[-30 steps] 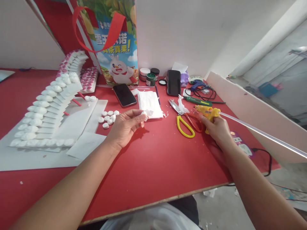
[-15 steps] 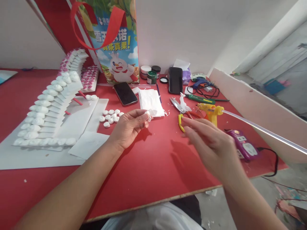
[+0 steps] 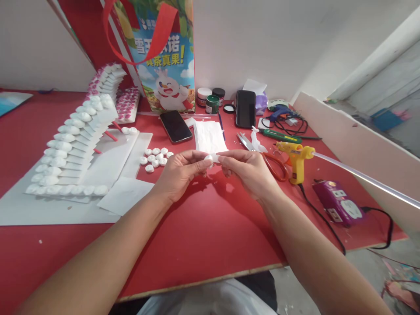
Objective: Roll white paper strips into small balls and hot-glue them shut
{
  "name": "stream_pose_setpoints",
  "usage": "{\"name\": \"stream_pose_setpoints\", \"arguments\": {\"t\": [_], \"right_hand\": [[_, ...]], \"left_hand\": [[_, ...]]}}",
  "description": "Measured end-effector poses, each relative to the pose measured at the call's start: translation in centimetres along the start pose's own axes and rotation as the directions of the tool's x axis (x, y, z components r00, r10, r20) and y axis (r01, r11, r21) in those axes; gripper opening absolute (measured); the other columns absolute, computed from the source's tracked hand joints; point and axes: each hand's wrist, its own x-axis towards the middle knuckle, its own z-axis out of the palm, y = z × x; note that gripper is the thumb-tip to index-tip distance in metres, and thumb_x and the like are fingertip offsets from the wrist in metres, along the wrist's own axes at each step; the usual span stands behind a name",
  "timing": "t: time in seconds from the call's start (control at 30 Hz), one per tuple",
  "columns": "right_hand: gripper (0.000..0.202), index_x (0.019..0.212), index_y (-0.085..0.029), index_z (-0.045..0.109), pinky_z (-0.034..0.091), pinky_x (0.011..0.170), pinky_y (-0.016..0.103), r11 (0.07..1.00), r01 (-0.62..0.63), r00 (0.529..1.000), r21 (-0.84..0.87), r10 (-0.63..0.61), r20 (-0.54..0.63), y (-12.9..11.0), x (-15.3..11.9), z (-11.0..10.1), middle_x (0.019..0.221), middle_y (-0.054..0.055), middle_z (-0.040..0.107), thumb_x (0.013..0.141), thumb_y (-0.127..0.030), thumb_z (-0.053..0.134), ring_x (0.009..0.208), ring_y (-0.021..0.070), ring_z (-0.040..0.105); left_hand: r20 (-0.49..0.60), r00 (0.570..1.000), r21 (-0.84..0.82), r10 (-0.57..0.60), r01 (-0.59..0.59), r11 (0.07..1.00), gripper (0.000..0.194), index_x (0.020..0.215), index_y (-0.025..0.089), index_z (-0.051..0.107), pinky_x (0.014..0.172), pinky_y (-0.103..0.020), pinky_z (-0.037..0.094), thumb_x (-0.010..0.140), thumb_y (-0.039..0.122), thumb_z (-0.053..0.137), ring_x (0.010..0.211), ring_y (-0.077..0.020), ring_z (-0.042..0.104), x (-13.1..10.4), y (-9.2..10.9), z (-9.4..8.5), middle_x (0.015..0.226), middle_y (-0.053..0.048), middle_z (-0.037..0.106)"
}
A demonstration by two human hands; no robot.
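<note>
My left hand (image 3: 181, 173) pinches a small white tissue roll (image 3: 209, 157) between thumb and fingers, low over the red table. From the other side, my right hand (image 3: 248, 171) is closed on the thin loose end of the same white strip. Both sets of fingertips nearly meet, and they hide part of the roll. Just behind them lies a stack of white tissue sheets (image 3: 210, 134). Several finished white rolls (image 3: 156, 159) lie to the left of my left hand. Farther left, a curved stepped paper model (image 3: 77, 146) carries rows of similar white pieces.
A yellow glue gun (image 3: 297, 158) stands to the right, near red-handled scissors (image 3: 278, 167), a green-handled tool (image 3: 281, 135) and a purple box (image 3: 339, 204) with a black cable. A phone (image 3: 176, 126), paint jars (image 3: 212, 104) and a printed bag (image 3: 170, 57) are at the back.
My right hand has moved left from beside the scissors and now grips the strip's end at my left hand. The view has shifted slightly; my left hand keeps hold of the roll.
</note>
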Motion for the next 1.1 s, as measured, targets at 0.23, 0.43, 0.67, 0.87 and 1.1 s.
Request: {"name": "stream_pose_setpoints", "arguments": {"t": [0.23,0.43,0.67,0.87,1.1], "right_hand": [[0.023,0.082,-0.013,0.082,0.040,0.057,0.027,0.996,0.026,0.999,-0.082,-0.029,-0.042,-0.22,0.07,0.22,0.057,-0.002,0.061,0.072,-0.034,0.081,0.056,0.0097,0.050],[0.014,0.079,-0.016,0.081,0.042,0.055,0.025,0.988,0.081,0.992,-0.135,-0.093,-0.080,0.22,-0.04,0.26,0.063,0.000,0.067,0.075,-0.029,0.077,0.057,0.0098,0.052],[0.010,0.078,-0.016,0.080,0.045,0.057,0.025,0.983,0.142,0.984,-0.117,-0.153,-0.095,0.48,-0.17,0.76,0.070,0.002,0.073,0.077,-0.025,0.076,0.061,0.0105,0.056],[0.009,0.076,-0.017,0.079,0.045,0.057,0.025,0.979,0.168,0.981,-0.117,-0.178,-0.078,0.50,-0.27,0.84,0.073,0.003,0.073,0.078,-0.024,0.075,0.062,0.0108,0.057],[0.008,0.075,-0.016,0.078,0.045,0.058,0.024,0.956,0.241,0.969,-0.169,-0.248,-0.018,0.53,-0.08,0.55,0.071,0.001,0.071,0.079,-0.022,0.074,0.062,0.0099,0.058]], "left_hand": [[0.010,1.000,0.041,-0.010,0.010,0.999,0.030,0.086,0.015,0.079,0.068,-0.028,0.050,0.066,0.030,0.094,0.064,-0.0115,0.060,0.04,-0.44,-0.22,0.075,-0.003,0.072],[-0.013,1.000,0.027,-0.014,0.014,1.000,0.031,0.082,0.014,0.079,0.068,-0.029,0.051,0.062,0.031,0.096,0.063,-0.0116,0.060,0.12,-0.33,0.02,0.071,-0.003,0.071],[-0.031,0.999,0.008,-0.006,0.006,1.000,0.033,0.081,0.014,0.079,0.071,-0.029,0.052,0.060,0.032,0.097,0.063,-0.0112,0.061,0.18,-0.38,0.28,0.072,-0.003,0.072],[-0.039,0.999,0.005,0.004,-0.003,1.000,0.033,0.079,0.014,0.078,0.072,-0.030,0.053,0.059,0.031,0.097,0.063,-0.0117,0.061,0.16,-0.29,0.37,0.070,-0.003,0.071],[0.012,1.000,0.024,0.014,-0.014,1.000,0.028,0.079,0.014,0.075,0.069,-0.026,0.054,0.065,0.028,0.095,0.062,-0.0111,0.064,0.10,-0.37,0.08,0.070,-0.002,0.073]]}}
